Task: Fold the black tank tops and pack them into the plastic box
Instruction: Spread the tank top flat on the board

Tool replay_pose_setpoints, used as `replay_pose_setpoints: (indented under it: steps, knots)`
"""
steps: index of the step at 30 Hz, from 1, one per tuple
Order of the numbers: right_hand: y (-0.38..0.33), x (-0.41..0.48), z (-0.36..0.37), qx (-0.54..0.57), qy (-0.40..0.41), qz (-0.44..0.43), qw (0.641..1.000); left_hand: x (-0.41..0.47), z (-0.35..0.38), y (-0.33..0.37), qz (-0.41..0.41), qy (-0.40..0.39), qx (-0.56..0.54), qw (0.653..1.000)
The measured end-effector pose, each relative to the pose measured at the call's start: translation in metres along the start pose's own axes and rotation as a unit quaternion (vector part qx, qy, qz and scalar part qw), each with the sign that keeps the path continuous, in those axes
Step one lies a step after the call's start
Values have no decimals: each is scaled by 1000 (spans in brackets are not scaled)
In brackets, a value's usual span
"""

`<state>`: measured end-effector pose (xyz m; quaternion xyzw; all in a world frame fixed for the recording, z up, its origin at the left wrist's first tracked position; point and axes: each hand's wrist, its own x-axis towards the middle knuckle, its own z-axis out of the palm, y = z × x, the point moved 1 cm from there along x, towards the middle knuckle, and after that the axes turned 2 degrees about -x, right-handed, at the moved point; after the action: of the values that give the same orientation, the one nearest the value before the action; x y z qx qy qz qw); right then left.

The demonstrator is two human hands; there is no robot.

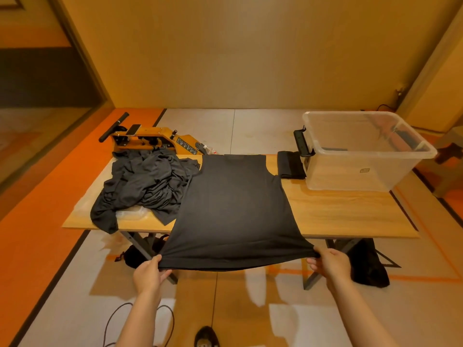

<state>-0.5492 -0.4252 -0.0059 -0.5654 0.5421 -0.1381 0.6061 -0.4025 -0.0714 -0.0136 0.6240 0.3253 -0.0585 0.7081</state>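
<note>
Both my hands grip the bottom hem of a black tank top [231, 209]: my left hand [148, 272] pinches the left corner between thumb and curled fingers, and my right hand [330, 264] does the same at the right corner, so the hem is stretched taut between them, held out past the near edge of the wooden table [345, 211]. From the hem the shirt runs away from me and lies flat on the tabletop, its neck end reaching the far edge, arm openings showing at either side.

To the left of it, touching its side, sits a rumpled pile of black tank tops [142, 186], one piece drooping over the near table edge. At the far right of the table stands the clear plastic box [363, 156], lid off, with a black latch on its left end. Between the box and the spread shirt, just beside the box, lies one folded black top [290, 165].

Behind the pile, on the floor, is a yellow machine [150, 140] with a black handle. A dark bag [368, 264] leans by the right table leg.
</note>
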Motion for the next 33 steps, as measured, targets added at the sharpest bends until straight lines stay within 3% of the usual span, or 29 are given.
replay_pose_setpoints:
  steps: [16,25,33]
  knots:
    - [9,-42,-21,67,-32,-1,997,-23,-33,3,24,8,-19,1000]
    - [-29,-36,-14,123,-44,-45,990,-14,-4,37,48,-5,-68,997]
    - [-78,6,21,179,-70,-29,981,25,54,79,42,-24,-94,994]
